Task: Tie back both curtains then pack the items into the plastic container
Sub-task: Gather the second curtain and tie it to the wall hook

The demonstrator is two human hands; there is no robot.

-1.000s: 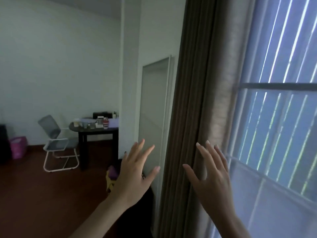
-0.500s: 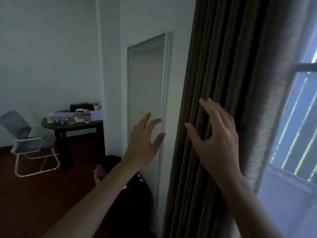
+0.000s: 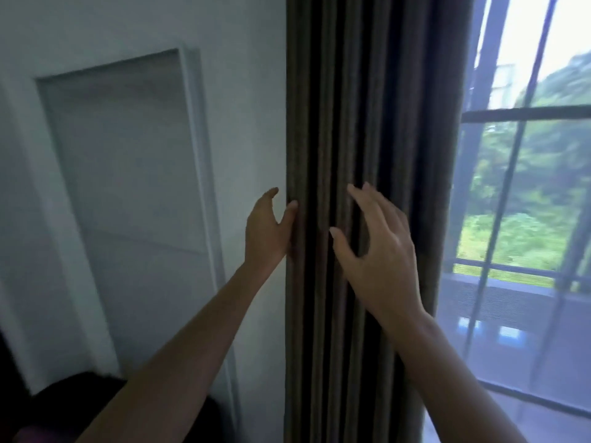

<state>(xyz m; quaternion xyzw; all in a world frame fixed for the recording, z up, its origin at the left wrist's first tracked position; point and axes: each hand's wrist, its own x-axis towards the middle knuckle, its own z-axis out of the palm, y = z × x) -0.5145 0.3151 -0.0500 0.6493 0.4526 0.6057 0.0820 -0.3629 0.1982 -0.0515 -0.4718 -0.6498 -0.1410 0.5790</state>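
I am seeing the left hand (image 3: 267, 230) reaching up at the left edge of the gathered brown curtain (image 3: 367, 123), thumb lying on the outermost fold, fingers extended past the edge; whether they are touching cloth behind, I cannot tell. The right hand (image 3: 377, 251) is hovering over the middle folds, fingers spread and slightly bent, gripping nothing. The window (image 3: 524, 193) is showing just right of the curtain.
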